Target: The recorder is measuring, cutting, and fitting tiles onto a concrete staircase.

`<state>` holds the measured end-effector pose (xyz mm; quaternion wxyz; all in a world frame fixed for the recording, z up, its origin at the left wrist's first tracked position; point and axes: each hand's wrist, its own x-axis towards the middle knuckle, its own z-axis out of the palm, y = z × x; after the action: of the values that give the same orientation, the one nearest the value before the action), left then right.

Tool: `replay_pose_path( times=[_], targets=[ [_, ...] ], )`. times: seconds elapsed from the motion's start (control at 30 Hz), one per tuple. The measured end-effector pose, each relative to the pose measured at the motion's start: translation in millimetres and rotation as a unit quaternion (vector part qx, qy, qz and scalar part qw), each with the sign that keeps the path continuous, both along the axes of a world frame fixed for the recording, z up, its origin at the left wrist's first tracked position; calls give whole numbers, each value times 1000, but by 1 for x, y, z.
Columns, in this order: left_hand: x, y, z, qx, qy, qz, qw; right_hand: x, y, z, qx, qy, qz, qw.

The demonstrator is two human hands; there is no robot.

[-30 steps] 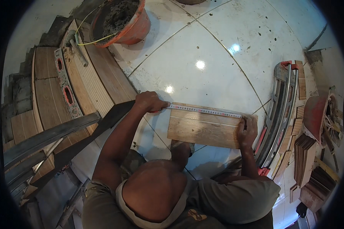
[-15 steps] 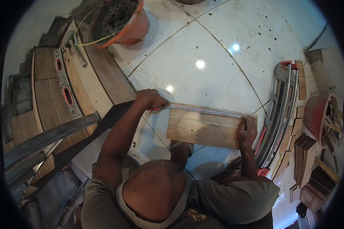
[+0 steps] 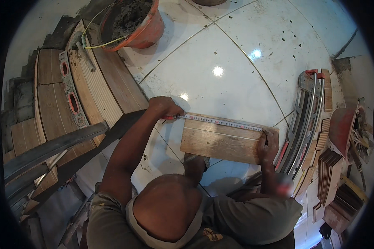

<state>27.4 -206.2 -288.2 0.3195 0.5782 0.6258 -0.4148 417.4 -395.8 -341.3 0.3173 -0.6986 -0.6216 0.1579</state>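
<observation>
My left hand (image 3: 167, 108) is closed around a tape measure, whose red part (image 3: 169, 117) shows below the fingers. The pale tape blade (image 3: 220, 121) stretches to the right along the far edge of a wood-look tile (image 3: 220, 143). At the tile's right end my right hand (image 3: 269, 143) grips the tile, its fingers by the end of the blade. The tile is brown with a light line running lengthwise. Part of its right end is hidden by the hand, and a knee or leg (image 3: 195, 164) shows just below it.
An orange bucket (image 3: 147, 33) of grey mortar stands far left, beside steps with wood-look tiles (image 3: 112, 79), a spirit level (image 3: 72, 97) and a trowel (image 3: 87, 58). To the right lie a tile cutter (image 3: 305, 120), stacked tiles (image 3: 330, 174) and a red container (image 3: 343, 126).
The right end of the tile and tape has dipped slightly nearer to me, along with my right hand. My left hand keeps its place and grip.
</observation>
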Motion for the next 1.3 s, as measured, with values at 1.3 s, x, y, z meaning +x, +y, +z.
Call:
replay_pose_path(
  times=[1.3],
  targets=[
    [-1,-1,6,27,-4,-22,999,2,-2,0,-6,-14,14,1000]
  ],
)
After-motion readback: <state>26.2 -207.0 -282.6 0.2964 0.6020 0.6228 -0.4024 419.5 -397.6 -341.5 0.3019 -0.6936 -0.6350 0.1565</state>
